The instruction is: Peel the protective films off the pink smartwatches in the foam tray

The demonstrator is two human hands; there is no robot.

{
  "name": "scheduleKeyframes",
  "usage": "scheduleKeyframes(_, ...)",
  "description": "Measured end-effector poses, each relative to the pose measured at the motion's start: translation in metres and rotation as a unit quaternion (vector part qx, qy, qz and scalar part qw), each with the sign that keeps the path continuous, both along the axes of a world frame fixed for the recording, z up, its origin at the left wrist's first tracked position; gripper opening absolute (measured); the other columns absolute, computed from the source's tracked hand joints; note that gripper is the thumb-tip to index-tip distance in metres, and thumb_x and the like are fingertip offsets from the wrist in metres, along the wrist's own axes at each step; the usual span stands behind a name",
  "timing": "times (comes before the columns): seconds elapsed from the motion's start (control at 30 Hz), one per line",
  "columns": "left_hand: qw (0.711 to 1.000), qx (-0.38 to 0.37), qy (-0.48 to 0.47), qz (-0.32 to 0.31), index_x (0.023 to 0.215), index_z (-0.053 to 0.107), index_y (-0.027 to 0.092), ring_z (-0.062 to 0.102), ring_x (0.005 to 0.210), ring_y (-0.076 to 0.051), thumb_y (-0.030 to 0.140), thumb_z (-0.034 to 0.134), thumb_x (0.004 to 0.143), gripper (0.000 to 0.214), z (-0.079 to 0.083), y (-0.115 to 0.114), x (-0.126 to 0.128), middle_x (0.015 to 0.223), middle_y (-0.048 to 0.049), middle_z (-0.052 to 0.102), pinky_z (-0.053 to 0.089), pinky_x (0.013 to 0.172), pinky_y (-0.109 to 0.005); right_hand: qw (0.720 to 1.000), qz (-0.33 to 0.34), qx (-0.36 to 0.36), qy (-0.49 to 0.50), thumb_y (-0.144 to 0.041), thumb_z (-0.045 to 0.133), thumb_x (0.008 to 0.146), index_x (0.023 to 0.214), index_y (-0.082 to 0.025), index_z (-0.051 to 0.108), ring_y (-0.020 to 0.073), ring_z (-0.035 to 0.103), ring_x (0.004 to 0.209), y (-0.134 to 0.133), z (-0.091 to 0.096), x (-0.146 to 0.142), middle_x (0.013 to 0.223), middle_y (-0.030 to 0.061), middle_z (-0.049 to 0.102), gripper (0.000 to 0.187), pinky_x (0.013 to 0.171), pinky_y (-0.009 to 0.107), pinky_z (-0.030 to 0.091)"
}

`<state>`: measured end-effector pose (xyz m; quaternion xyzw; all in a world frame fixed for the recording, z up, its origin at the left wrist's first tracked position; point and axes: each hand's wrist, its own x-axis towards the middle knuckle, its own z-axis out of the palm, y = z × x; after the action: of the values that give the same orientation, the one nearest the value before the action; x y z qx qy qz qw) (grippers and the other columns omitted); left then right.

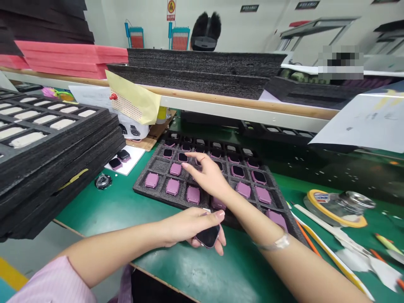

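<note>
A black-faced smartwatch body in a pink casing (208,236) lies in the curled fingers of the left hand (192,225), at the bottom middle of the frame, just off the near edge of the tray. Its long axis seems to slant up toward the right, though the fingers hide part of it. The left hand is narrowed around the watch, cradling it from beneath, while the right hand (205,174) is spread wide above the middle of a charcoal foam tray with square cells (157,165). The right hand is thus the nearer to the tray and sits just above the held watch; whether its fingertips touch anything cannot be told. The tray shows at least 8 pink watch bodies lying back-up and at least 6 dark faces in the farther rows, with others hidden by the right hand. To its left, a white card (135,156) carries 2 more dark-faced watches (119,159), beside a tall stack of black foam trays (47,198) at the left of the frame. A yellow-rimmed roll of tape (311,202) lies on the green bench mat (246,273) at the right.
</note>
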<state>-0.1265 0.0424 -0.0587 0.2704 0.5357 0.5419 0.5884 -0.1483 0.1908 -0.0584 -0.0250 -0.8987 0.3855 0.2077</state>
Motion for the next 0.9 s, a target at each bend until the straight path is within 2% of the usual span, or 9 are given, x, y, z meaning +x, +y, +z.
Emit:
scheduleKeyframes(0.1, 0.998, 0.007, -0.044, 0.045, 0.086, 0.072, 0.012, 0.034, 0.043, -0.007, 0.081, 0.041, 0.084, 0.076, 0.003, 0.0, 0.001, 0.073, -0.0069, 0.068, 0.02, 0.043, -0.024, 0.999, 0.009, -0.03, 0.04, -0.041, 0.054, 0.098, 0.119, -0.021, 0.064, 0.0235, 0.065, 0.114, 0.006, 0.021, 0.038, 0.122, 0.0102, 0.069, 0.03, 0.102, 0.045, 0.05)
scheduleKeyframes(0.17, 0.992, 0.03, -0.092, 0.086, 0.09, 0.072, 0.011, 0.036, 0.044, -0.006, 0.077, 0.047, 0.084, 0.071, 0.004, 0.0, 0.001, 0.075, -0.0076, 0.068, 0.021, 0.045, -0.024, 0.994, 0.034, -0.037, 0.092, -0.04, 0.055, 0.099, 0.109, -0.023, 0.065, 0.0228, 0.066, 0.111, 0.007, 0.028, 0.066, 0.115, 0.0087, 0.07, 0.022, 0.1, 0.043, 0.052)
scheduleKeyframes(0.23, 0.981, 0.061, -0.134, 0.128, 0.09, 0.071, 0.011, 0.039, 0.046, -0.006, 0.071, 0.06, 0.081, 0.062, 0.005, 0.001, 0.001, 0.073, -0.0062, 0.066, 0.022, 0.046, -0.023, 0.987, 0.077, -0.005, 0.138, -0.04, 0.067, 0.092, 0.103, -0.024, 0.063, 0.0245, 0.066, 0.112, 0.005, 0.03, 0.09, 0.114, 0.0094, 0.069, 0.02, 0.097, 0.043, 0.054)
scheduleKeyframes(0.3, 0.97, 0.088, -0.171, 0.147, 0.09, 0.069, 0.012, 0.039, 0.046, -0.005, 0.068, 0.067, 0.079, 0.057, 0.004, 0.001, 0.0, 0.073, -0.0052, 0.065, 0.021, 0.044, -0.022, 0.98, 0.112, 0.061, 0.154, -0.041, 0.081, 0.08, 0.103, -0.024, 0.06, 0.0285, 0.064, 0.118, 0.004, 0.027, 0.105, 0.12, 0.0115, 0.066, 0.036, 0.097, 0.045, 0.055)
scheduleKeyframes(0.4, 0.959, 0.116, -0.211, 0.15, 0.086, 0.067, 0.012, 0.039, 0.045, -0.003, 0.067, 0.069, 0.08, 0.055, 0.002, 0.003, -0.001, 0.077, -0.0047, 0.064, 0.019, 0.041, -0.019, 0.974, 0.133, 0.129, 0.126, -0.032, 0.08, 0.081, 0.099, -0.024, 0.059, 0.0285, 0.064, 0.118, 0.003, 0.023, 0.115, 0.123, 0.0123, 0.065, 0.029, 0.096, 0.046, 0.056)
scheduleKeyframes(0.6, 0.941, 0.137, -0.269, 0.151, 0.089, 0.067, 0.012, 0.044, 0.05, -0.003, 0.059, 0.072, 0.082, 0.048, 0.0, 0.005, -0.004, 0.078, -0.0036, 0.061, 0.023, 0.039, -0.011, 0.974, 0.127, 0.107, 0.151, -0.02, 0.069, 0.089, 0.089, -0.022, 0.061, 0.0215, 0.07, 0.095, 0.0, 0.023, 0.112, 0.112, 0.011, 0.071, 0.008, 0.083, 0.038, 0.06)
scheduleKeyframes(0.7, 0.939, 0.133, -0.275, 0.157, 0.085, 0.068, 0.011, 0.044, 0.049, -0.003, 0.058, 0.074, 0.081, 0.048, 0.001, 0.005, -0.005, 0.074, -0.0031, 0.061, 0.026, 0.039, -0.011, 0.981, 0.09, 0.042, 0.167, -0.019, 0.067, 0.091, 0.085, -0.022, 0.065, 0.0221, 0.072, 0.095, 0.001, 0.026, 0.109, 0.101, 0.0083, 0.075, 0.007, 0.083, 0.038, 0.06)
scheduleKeyframes(0.77, 0.941, 0.124, -0.277, 0.153, 0.086, 0.07, 0.01, 0.043, 0.048, -0.003, 0.059, 0.075, 0.08, 0.05, 0.002, 0.004, -0.005, 0.075, -0.0057, 0.064, 0.026, 0.038, -0.012, 0.984, 0.028, -0.068, 0.161, -0.022, 0.068, 0.091, 0.083, -0.023, 0.067, 0.0203, 0.073, 0.087, 0.007, 0.028, 0.107, 0.09, 0.0052, 0.076, 0.008, 0.078, 0.035, 0.062)
scheduleKeyframes(0.9, 0.94, 0.121, -0.284, 0.147, 0.092, 0.075, 0.007, 0.042, 0.046, -0.003, 0.06, 0.074, 0.08, 0.054, 0.004, 0.003, -0.007, 0.079, -0.0102, 0.069, 0.025, 0.038, -0.013, 0.938, -0.073, -0.282, 0.187, -0.036, 0.075, 0.086, 0.076, -0.023, 0.064, 0.0121, 0.066, 0.053, 0.023, 0.031, 0.104, 0.079, 0.0012, 0.074, 0.02, 0.057, 0.027, 0.061)
